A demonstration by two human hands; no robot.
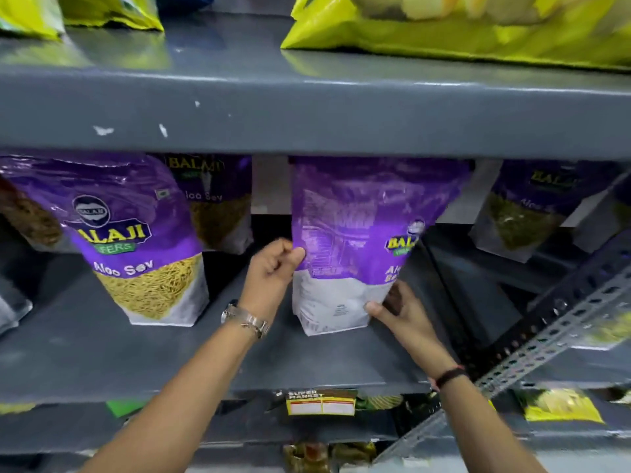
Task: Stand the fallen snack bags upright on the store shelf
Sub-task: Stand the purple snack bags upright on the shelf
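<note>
A purple Aloo Sev bag (345, 240) stands on the grey shelf (102, 353), right between the two hands. Its long side runs up and down, and its top tips a little to the right hand's side. Its back faces out, with the front turned away to the right.

The left hand (273, 268) pinches the bag's left edge, about halfway up. The right hand (396, 308) is lower and wraps around the bag's bottom right corner, thumb on the near face. Both hands are closed on the bag.

The bag's white bottom seems to touch the shelf just in front of the right hand. Another Aloo Sev bag (136, 240) stands well off to the left of the left hand, front facing out.

I think the bag still needs a small turn and a push to stand straight.
</note>
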